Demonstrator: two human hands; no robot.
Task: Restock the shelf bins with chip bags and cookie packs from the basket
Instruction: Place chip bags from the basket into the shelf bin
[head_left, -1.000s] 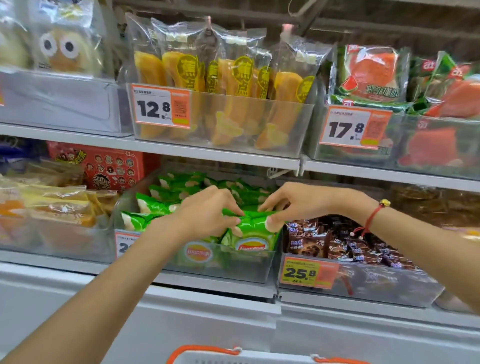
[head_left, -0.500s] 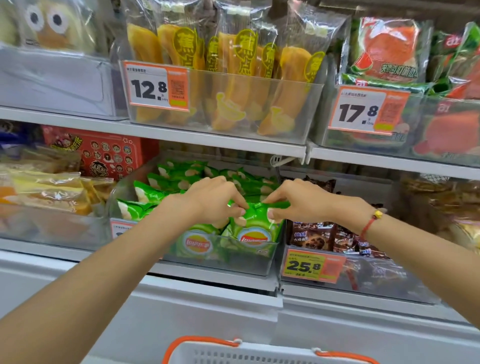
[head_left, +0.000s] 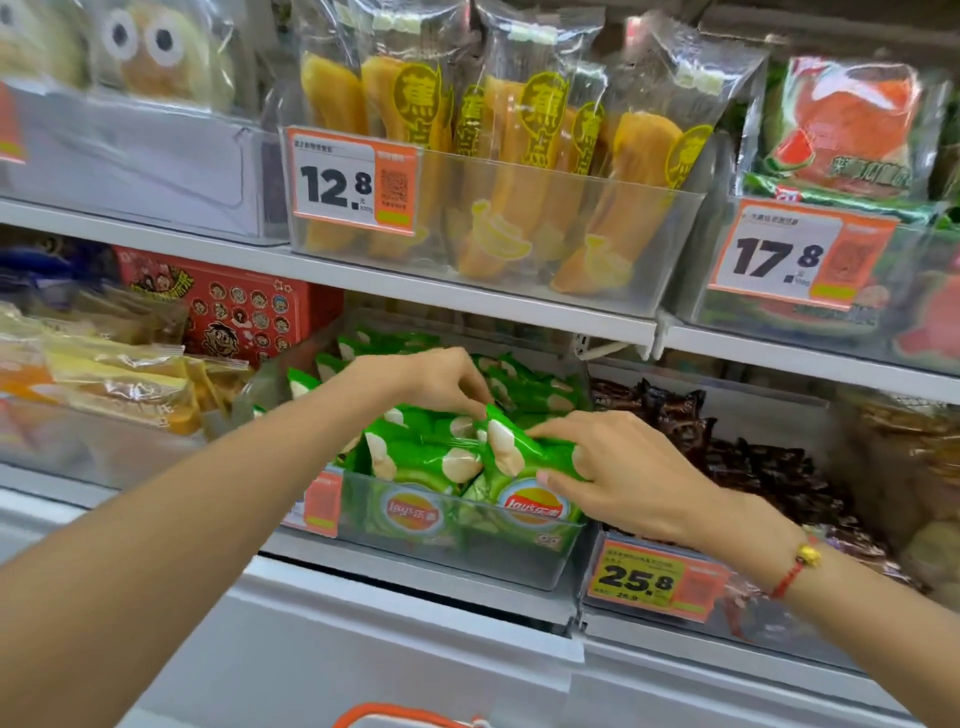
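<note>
Chip bags, green, fill the clear bin on the lower shelf. Left hand pinches one bag's top; right hand holds a front bag in its grip. Brown cookie packs fill the neighbouring bin.

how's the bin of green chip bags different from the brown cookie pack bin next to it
The chip bin is packed to its rim with bright green chip bags; both hands work there. The cookie bin holds dark brown cookie packs, untouched. The cookie bin's tag reads 25.8; the chip bin's is blurred. Both are clear plastic bins.
</note>
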